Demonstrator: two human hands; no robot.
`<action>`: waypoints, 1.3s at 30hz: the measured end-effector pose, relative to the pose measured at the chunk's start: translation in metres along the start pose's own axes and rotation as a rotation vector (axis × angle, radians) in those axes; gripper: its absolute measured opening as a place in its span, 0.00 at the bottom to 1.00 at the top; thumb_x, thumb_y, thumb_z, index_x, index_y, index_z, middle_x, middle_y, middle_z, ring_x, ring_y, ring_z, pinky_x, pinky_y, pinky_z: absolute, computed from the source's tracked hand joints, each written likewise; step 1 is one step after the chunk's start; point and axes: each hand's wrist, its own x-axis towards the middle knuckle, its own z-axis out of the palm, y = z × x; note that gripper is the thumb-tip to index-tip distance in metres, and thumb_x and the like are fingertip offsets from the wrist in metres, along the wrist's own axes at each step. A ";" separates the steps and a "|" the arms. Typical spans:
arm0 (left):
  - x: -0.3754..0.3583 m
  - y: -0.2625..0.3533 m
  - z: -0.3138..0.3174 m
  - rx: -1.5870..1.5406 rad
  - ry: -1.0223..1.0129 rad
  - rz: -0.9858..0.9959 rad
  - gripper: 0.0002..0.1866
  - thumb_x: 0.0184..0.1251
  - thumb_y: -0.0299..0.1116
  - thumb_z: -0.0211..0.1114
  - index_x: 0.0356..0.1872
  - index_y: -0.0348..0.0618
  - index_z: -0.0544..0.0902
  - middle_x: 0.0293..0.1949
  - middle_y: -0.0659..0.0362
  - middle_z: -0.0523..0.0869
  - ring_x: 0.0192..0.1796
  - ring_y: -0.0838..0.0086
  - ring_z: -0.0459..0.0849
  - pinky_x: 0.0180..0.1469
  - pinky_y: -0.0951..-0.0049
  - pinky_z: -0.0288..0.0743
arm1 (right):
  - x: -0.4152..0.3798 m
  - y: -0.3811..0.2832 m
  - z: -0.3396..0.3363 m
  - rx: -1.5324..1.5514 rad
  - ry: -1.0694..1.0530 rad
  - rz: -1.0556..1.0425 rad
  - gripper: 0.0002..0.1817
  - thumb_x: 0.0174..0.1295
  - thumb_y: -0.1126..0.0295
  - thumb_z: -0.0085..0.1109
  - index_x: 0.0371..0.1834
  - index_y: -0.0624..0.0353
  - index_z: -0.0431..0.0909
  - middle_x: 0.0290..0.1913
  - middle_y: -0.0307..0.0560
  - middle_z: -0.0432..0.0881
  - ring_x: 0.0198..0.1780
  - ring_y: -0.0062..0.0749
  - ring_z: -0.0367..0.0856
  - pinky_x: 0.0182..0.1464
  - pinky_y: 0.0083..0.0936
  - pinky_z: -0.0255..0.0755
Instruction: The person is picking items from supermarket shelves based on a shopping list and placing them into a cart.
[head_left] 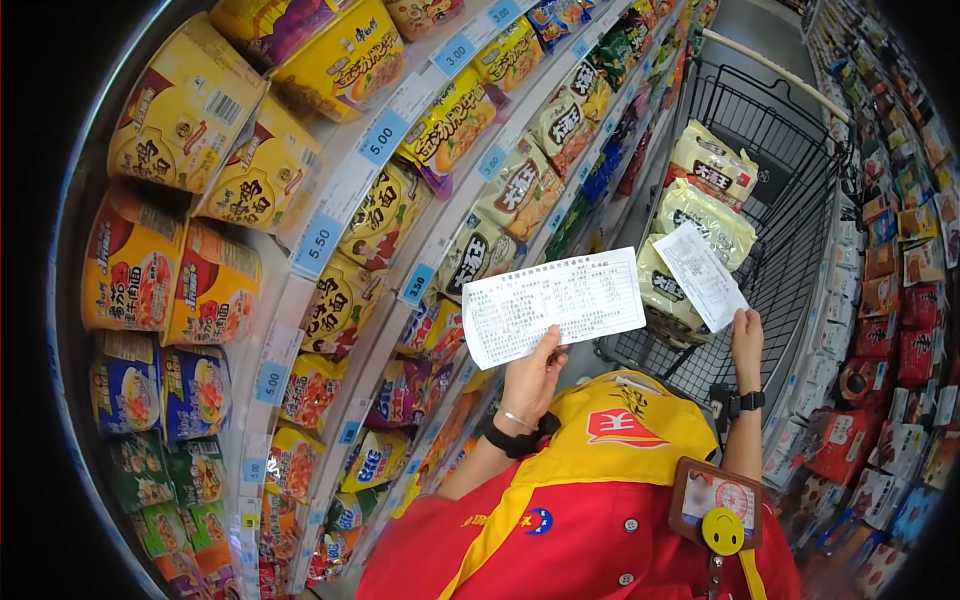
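My left hand (535, 380) is closed on the lower edge of a white printed form (555, 305), with the thumb on its front. Rows of small print and table lines cover the form. In my right hand (746, 345) is a second white sheet of paper (698, 278), pinched at its lower corner. This sheet lies over part of the bagged instant noodles (705, 212) in a black wire shopping cart (822, 225). The cart is just beyond both hands.
On the left, shelves hold instant noodle tubs (190, 110) and noodle packets (450, 125), with blue price tags (383, 137) along the edges. More packaged goods (840, 440) line the shelf at right. The cart's pale handle (775, 72) is at its far end.
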 end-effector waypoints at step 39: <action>-0.025 0.012 -0.015 0.185 -0.033 -0.088 0.13 0.64 0.36 0.57 0.44 0.40 0.74 0.36 0.62 0.78 0.33 0.80 0.74 0.33 0.81 0.69 | -0.107 -0.075 0.017 -0.331 -1.210 -0.298 0.13 0.58 0.72 0.46 0.45 0.66 0.69 0.42 0.62 0.76 0.43 0.51 0.76 0.44 0.33 0.70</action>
